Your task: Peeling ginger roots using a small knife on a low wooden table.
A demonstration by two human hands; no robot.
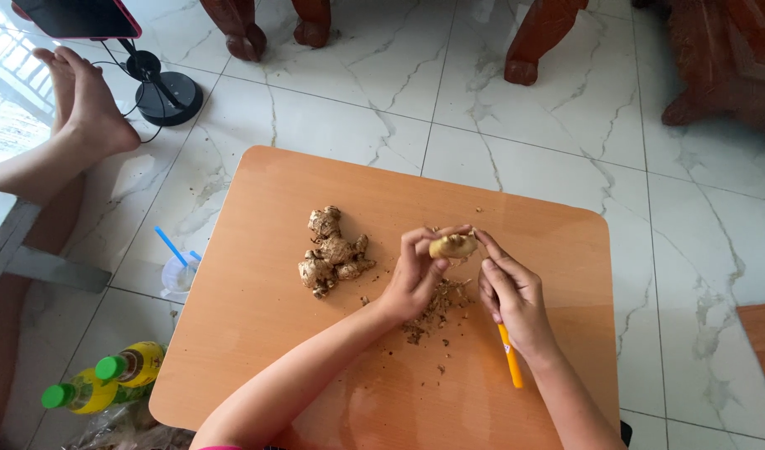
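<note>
Gripped between the thumb and fingertips of the left hand (414, 279) was a small, pale piece of ginger (453, 246), held raised above the middle of the table. The right hand (514, 296) was closed around an orange-handled tool (509, 357), whose handle projected down past the wrist; the working end was hidden behind the fingers, so its kind could not be determined. The right index finger was extended up to the ginger piece and was seen touching its right end.

Directly beneath the two hands, a heap of brown peelings (437, 308) was spread on the table, with loose flecks scattered around it. Just to the left of the left hand, a knobbly clump of unpeeled ginger root (332, 252) was laid on the surface, apart from the held piece.

All of this was supported by a low wooden table (266, 333) with rounded corners, set on a white marble-patterned tiled floor (699, 225).

Beside the table's left edge, a clear plastic cup with a blue straw (179, 268) was placed on the floor. Near the lower left corner, two yellow bottles with green caps (107, 379) were lying. At upper left, another person's bare foot (87, 100) was resting next to a black round stand base (169, 96).
</note>
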